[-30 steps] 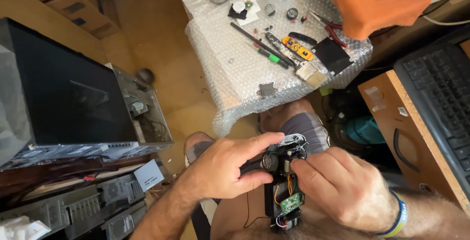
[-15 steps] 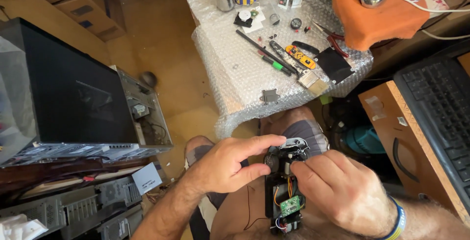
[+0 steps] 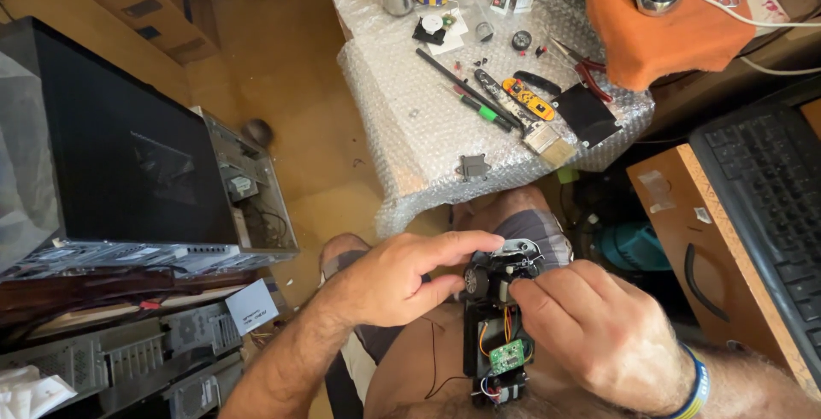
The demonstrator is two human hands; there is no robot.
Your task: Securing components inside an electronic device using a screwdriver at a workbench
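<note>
A small black opened device (image 3: pixel 494 333) rests on my lap, its wires and a small green circuit board (image 3: pixel 506 357) exposed. My left hand (image 3: pixel 398 275) grips the top of the device from the left, with the index finger stretched over it. From the right, my right hand (image 3: pixel 594 333) pinches a part at the device's upper end with thumb and fingertips. A blue wristband sits on my right wrist.
A small table covered in bubble wrap (image 3: pixel 428 141) stands ahead with screwdrivers, a brush, pliers (image 3: pixel 581 68), cans and small parts. An orange cloth (image 3: pixel 676 34) with a mouse lies far right. A keyboard (image 3: pixel 770 205) sits on a desk at right. Stacked electronics (image 3: pixel 128 214) fill the left.
The view has shifted slightly. Both hands stay on the device, with the fingers adjusting a little at its top end.
</note>
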